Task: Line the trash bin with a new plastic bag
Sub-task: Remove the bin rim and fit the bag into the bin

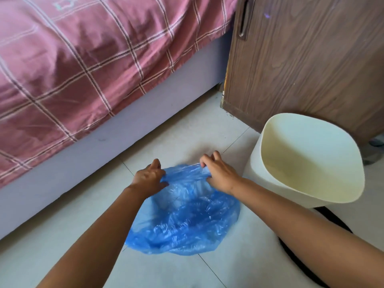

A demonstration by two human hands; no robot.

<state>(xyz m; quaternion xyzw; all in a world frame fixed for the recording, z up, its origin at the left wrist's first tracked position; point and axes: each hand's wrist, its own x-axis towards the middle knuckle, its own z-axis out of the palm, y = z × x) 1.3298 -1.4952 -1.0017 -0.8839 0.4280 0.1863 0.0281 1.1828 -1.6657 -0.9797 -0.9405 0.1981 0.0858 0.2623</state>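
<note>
White trash bin stands unlined at right of frame. Blue plastic bag hangs at lower centre over the floor, below both grips. Left hand and right hand pinch its upper edge.

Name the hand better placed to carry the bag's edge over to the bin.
Right. The right hand pinches the blue bag at its rim and sits beside the white bin; the left hand is farther off.

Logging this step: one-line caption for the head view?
Both hands, left and right, grip a blue bag above the floor beside an empty white bin.
</note>
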